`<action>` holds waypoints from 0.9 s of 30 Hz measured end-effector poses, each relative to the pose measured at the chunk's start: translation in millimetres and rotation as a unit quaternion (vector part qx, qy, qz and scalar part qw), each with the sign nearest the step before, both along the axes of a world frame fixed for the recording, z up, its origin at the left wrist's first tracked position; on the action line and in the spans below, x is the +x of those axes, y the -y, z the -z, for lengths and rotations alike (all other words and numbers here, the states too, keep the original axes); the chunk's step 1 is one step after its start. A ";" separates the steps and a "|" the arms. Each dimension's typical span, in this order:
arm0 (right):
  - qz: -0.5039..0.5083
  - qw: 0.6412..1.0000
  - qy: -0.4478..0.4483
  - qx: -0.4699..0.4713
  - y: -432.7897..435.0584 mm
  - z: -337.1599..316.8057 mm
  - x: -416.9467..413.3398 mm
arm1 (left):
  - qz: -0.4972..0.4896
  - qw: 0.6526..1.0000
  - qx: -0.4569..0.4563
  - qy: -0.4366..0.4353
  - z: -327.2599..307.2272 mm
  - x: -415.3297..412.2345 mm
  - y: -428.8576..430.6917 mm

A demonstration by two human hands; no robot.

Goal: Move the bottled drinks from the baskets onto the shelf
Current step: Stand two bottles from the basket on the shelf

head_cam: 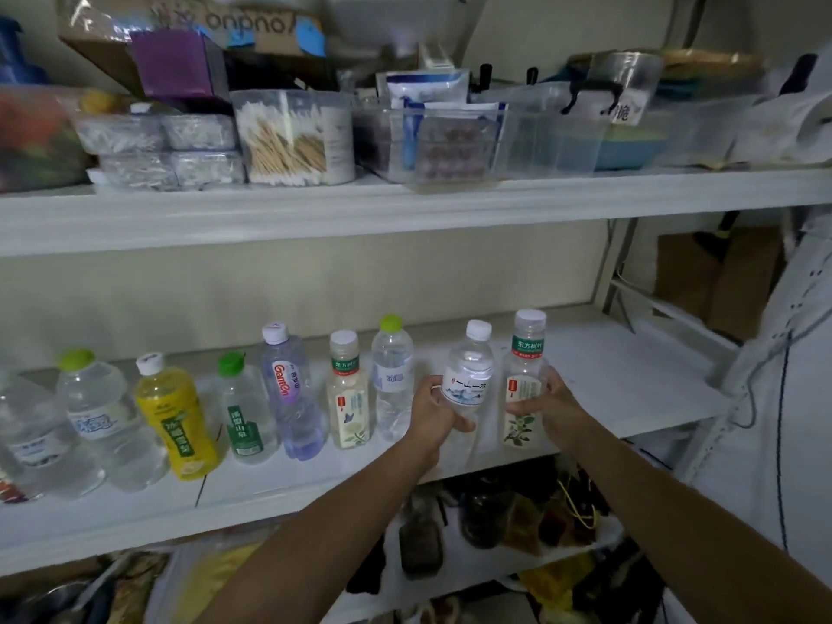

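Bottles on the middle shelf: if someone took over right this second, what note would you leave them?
Left hand: grips a clear water bottle, upright.
Right hand: grips a white-capped tea bottle, upright, beside it.
Both bottles are at the right end of the row of bottles standing on the middle shelf; I cannot tell if they are set down yet.
Done: that row is shelved.
Left: set these two down and let go. The baskets are out of view, so what remains is unknown.

Two gripped bottles (468,380) over white shelf (608,380)
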State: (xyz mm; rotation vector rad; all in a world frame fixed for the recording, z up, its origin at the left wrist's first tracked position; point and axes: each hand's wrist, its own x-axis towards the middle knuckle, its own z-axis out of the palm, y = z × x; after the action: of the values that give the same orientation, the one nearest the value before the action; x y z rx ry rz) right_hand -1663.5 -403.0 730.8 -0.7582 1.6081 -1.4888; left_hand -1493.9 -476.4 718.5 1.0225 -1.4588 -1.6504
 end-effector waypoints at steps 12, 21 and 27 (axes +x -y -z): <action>-0.099 0.994 0.025 0.026 52.4 44.7 -44.2 | -0.088 0.996 0.005 -0.006 28.6 -40.6 26.1; -0.154 0.983 -0.069 0.066 72.6 58.8 -61.4 | -0.031 0.996 -0.064 0.054 48.6 -42.1 25.8; -0.181 0.966 -0.166 0.081 64.9 67.8 -71.4 | -0.095 0.973 -0.138 0.160 71.0 -44.9 19.0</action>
State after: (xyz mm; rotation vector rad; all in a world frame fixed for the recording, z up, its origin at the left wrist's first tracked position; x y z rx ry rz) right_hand -1734.9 -467.8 663.0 -1.1815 1.6961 -0.9938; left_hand -1538.8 -495.4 647.5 1.2627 -1.6827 -1.1454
